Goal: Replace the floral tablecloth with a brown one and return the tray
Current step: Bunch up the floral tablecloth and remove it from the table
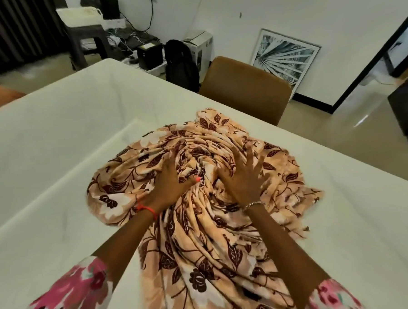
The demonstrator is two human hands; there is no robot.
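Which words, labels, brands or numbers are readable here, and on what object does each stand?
No text is legible.
Peach floral tablecloth: one small printed line near its far edge, too blurred to read.
Distant white cardboard box: dark marks, too small to read.

Nothing here can be read as a word, brand or number. On the floral tablecloth, just beyond the right hand near the far edge of the bunched fabric, there is one short line of dark print. It is too small and blurred to make out. Far beyond that hand, by the wall, a white box has dark marks on its side, which are also illegible.
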